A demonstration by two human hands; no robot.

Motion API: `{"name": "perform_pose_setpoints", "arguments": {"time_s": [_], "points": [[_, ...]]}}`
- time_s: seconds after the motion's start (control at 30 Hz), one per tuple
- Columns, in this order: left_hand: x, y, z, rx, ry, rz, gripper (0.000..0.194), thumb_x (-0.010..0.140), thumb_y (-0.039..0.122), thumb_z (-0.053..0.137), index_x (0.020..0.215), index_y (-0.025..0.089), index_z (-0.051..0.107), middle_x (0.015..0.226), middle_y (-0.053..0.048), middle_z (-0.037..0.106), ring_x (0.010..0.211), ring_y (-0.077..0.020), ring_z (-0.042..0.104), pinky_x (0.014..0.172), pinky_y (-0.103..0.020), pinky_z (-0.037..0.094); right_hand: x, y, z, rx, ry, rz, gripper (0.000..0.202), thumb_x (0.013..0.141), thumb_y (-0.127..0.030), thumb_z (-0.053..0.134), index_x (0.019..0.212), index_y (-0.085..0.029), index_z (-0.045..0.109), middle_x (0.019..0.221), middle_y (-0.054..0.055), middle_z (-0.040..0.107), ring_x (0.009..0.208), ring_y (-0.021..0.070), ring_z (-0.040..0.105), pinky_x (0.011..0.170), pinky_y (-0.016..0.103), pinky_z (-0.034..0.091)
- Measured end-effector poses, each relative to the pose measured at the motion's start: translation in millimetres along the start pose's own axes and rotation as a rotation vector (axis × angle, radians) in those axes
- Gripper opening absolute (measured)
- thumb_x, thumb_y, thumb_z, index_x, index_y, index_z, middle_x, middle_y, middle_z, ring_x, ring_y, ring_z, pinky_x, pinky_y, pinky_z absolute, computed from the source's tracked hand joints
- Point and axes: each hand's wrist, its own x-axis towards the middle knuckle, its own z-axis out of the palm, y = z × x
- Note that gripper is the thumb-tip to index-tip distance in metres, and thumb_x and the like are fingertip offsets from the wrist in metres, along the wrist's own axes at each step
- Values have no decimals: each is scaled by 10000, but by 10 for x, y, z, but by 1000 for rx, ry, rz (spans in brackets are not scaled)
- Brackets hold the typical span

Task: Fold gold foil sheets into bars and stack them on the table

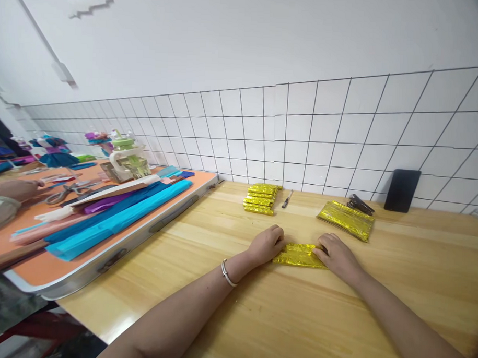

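A flat strip of shiny gold foil paper lies on the wooden table before me, its long side running left to right. Closed around its left end is my left hand, with a bracelet on the wrist. My right hand pinches the strip's right end, the fingers curled over its upper edge. Beyond my left hand rests a stack of narrow folded gold strips. A wider flat gold foil piece sits past my right hand. What lies beneath my fingertips is hidden.
Near the wall are a pen, a black clip and a leaning black phone. At left, an orange-topped table holds blue paper rolls, scissors and a jug. Another person's hand reaches in there.
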Motion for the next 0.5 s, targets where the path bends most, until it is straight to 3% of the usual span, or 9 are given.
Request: {"name": "perform_pose_setpoints", "arguments": {"time_s": [0.17, 0.3, 0.4, 0.5], "points": [[-14, -8, -18, 63, -69, -45, 131, 804, 319, 541, 823, 189, 533, 836, -25, 554, 734, -153, 525, 623, -246, 378, 10, 38, 22, 19, 1, 59, 195, 801, -340, 529, 947, -217, 568, 955, 68, 598, 909, 222, 524, 781, 325, 392], [4, 11, -37, 27, -111, -24, 143, 791, 306, 561, 734, 180, 524, 774, -22, 562, 759, -163, 525, 687, -260, 396, 9, 4, -16, 40, -39, 51, 142, 809, -340, 513, 825, -218, 583, 845, 55, 601, 845, 211, 533, 757, 319, 396], [6, 45, -52, -5, -96, 3, 97, 812, 260, 526, 760, 179, 514, 833, -25, 577, 842, -163, 526, 755, -263, 401, -4, -53, -62, 106, 7, 61, 150, 811, -350, 508, 755, -217, 549, 793, 41, 593, 796, 202, 530, 722, 315, 399], [-3, 71, -64, -107, -55, -29, 105, 869, 260, 428, 828, 183, 487, 791, -2, 572, 738, -130, 525, 681, -241, 409, -22, -105, -103, 287, 54, 134, 155, 833, -368, 475, 812, -224, 531, 768, 13, 587, 712, 174, 528, 654, 293, 407]]}}
